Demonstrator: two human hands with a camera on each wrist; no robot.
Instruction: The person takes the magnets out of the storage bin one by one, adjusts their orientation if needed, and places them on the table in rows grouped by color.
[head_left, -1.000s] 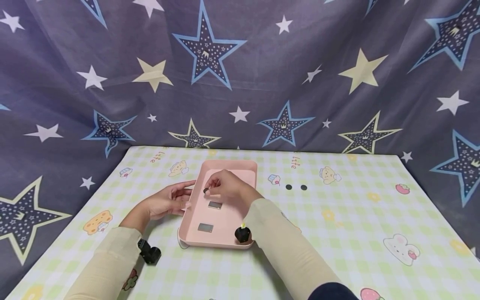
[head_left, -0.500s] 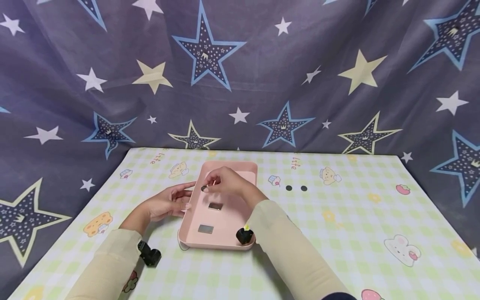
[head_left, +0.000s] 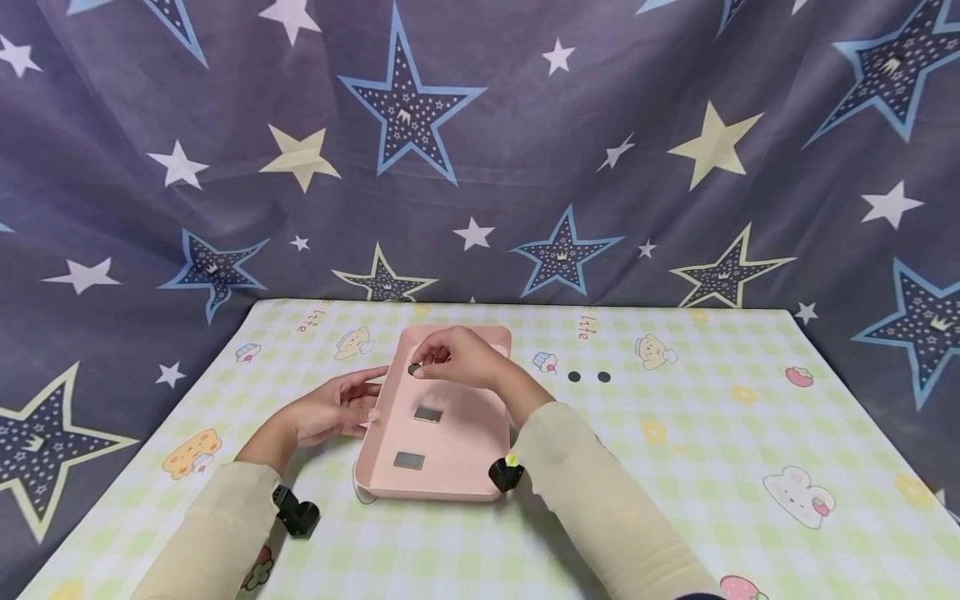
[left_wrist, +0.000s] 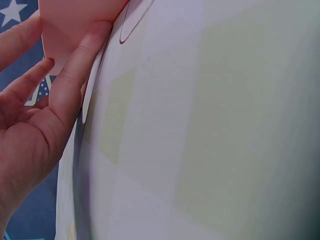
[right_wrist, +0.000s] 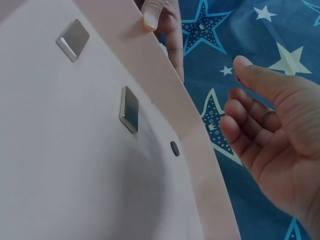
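Note:
In the head view a pink tray [head_left: 468, 483] stands on the table. My left hand [head_left: 330, 408] holds its left side, thumb on the rim and fingers along the outer wall. The left wrist view shows that thumb and several fingers against the pink wall [left_wrist: 75, 22]. Over the tray's far left part, my right hand [head_left: 465, 358] pinches a small black disc [head_left: 414, 369] between thumb and forefinger. Only a dark sliver of it shows in the right wrist view. Two flat silvery rectangular blocks [head_left: 427, 414] lie in the tray. Another black disc [right_wrist: 174, 148] lies beyond them, hidden in the head view.
Two more black discs [head_left: 588, 377] lie side by side on the checked tablecloth [head_left: 675, 517], right of the tray. A star-patterned curtain [head_left: 480, 167] hangs behind the table. Black wrist devices [head_left: 297, 512] sit below both hands.
My right hand has shifted slightly away from me, the pinched disc with it. The right forearm has swung a little to the right. My left hand stays at the tray's side.

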